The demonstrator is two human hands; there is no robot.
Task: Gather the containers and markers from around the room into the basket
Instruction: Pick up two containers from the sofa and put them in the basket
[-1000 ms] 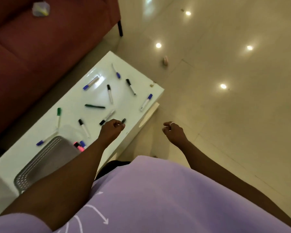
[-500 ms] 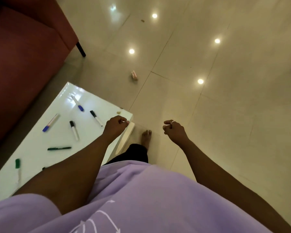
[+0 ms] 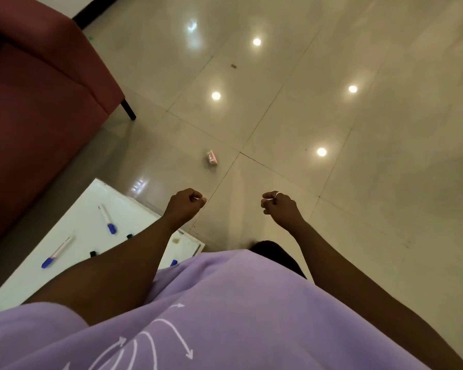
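The small pink container lies on the floor ahead, well apart from both hands; it should be approached squarely and taken from above. The left hand is curled into a fist with nothing seen held. The right hand is loosely curled and empty. The basket is not in view.

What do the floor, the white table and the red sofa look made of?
Floor: probably polished tile, with grout lines and mirrored light spots. White table: smooth lacquer or laminate, perhaps; even, seamless top. Red sofa: matte fabric, seemingly; no shine.
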